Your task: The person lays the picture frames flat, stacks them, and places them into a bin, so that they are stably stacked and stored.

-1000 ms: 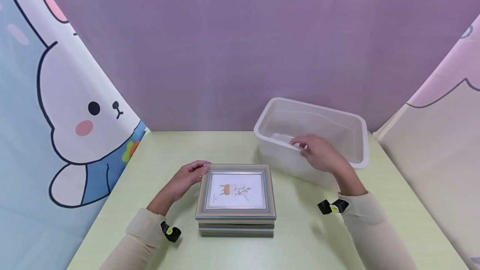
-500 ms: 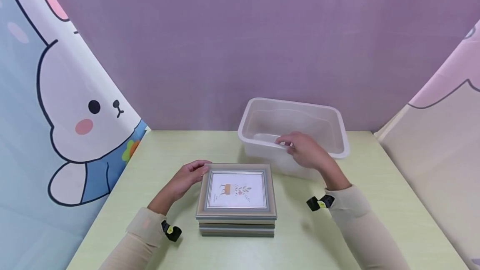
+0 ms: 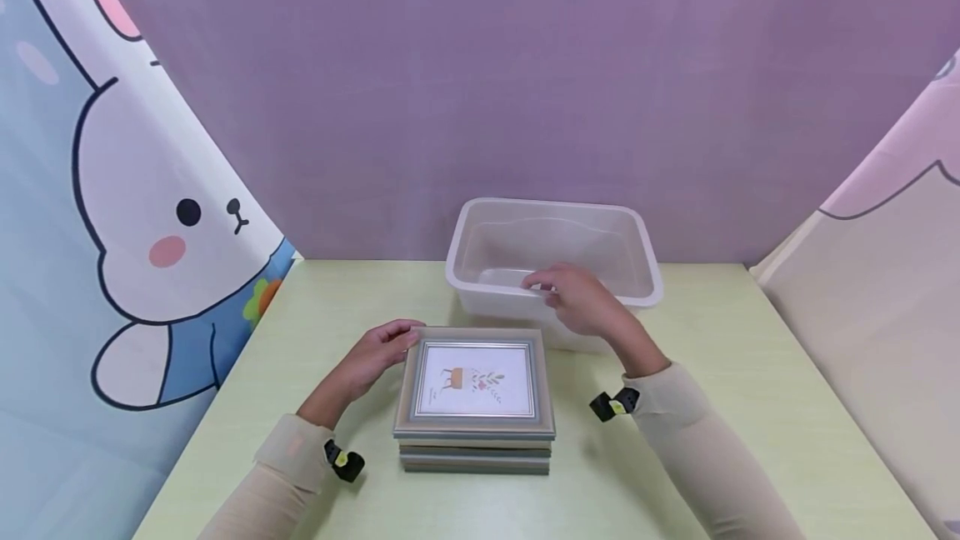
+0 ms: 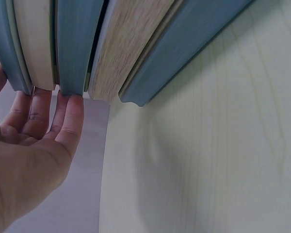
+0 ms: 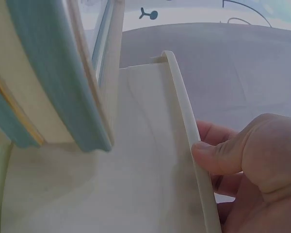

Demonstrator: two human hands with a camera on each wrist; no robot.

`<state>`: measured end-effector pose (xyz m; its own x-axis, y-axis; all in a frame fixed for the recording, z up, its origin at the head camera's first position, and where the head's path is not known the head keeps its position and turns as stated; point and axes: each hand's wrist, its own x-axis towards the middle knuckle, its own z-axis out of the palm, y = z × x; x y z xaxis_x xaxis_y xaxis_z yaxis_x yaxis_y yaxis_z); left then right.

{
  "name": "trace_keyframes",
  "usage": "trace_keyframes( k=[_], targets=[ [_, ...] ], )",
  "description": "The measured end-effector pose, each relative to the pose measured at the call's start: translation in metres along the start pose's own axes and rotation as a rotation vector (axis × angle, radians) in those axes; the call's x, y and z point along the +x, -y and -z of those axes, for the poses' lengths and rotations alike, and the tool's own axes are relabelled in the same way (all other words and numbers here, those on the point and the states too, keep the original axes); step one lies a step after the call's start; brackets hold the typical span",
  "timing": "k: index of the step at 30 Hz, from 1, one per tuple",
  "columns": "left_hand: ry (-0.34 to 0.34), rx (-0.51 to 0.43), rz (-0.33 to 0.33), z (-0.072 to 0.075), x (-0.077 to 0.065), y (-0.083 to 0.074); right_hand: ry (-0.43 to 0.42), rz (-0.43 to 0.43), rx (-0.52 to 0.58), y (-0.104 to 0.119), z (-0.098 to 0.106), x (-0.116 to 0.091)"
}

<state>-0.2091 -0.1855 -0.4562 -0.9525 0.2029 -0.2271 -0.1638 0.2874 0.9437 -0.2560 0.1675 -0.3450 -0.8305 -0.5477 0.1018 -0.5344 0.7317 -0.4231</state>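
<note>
A stack of picture frames [image 3: 472, 426] lies on the table, the top one showing a small deer-and-plant print. My left hand [image 3: 373, 363] rests at the stack's far left corner. In the left wrist view its fingers [image 4: 73, 119] reach up fairly straight against the blue-grey and wooden frame edges [image 4: 77, 43]. Behind the stack stands a white plastic bin [image 3: 491, 300], nothing visible in it. My right hand [image 3: 581, 301] pinches its near rim, with the thumb [image 5: 211, 153] outside and the other fingers over the inside, as the right wrist view shows.
The pale green table [image 3: 352, 290] ends at a purple backdrop [image 3: 450, 107] close behind the bin. A rabbit-print curtain [image 3: 150, 215] hangs on the left, a pale one [image 3: 877, 298] on the right. Each wrist wears a small black camera.
The bin has slid left along the back of the table, turning to lie squarer to the backdrop, with my right hand on its rim. My left hand and the picture frames stay in place.
</note>
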Motion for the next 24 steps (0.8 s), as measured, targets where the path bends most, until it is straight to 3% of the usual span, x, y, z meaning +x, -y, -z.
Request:
trace_keyframes(
  k=[8, 24],
  targets=[
    [0.000, -0.019, -0.016, -0.005, 0.005, -0.002, 0.019, 0.030, -0.027, 0.009, 0.000, 0.010],
    [-0.024, -0.026, 0.015, -0.015, 0.006, -0.008, 0.010, 0.093, -0.081, 0.025, -0.014, 0.025]
  ],
)
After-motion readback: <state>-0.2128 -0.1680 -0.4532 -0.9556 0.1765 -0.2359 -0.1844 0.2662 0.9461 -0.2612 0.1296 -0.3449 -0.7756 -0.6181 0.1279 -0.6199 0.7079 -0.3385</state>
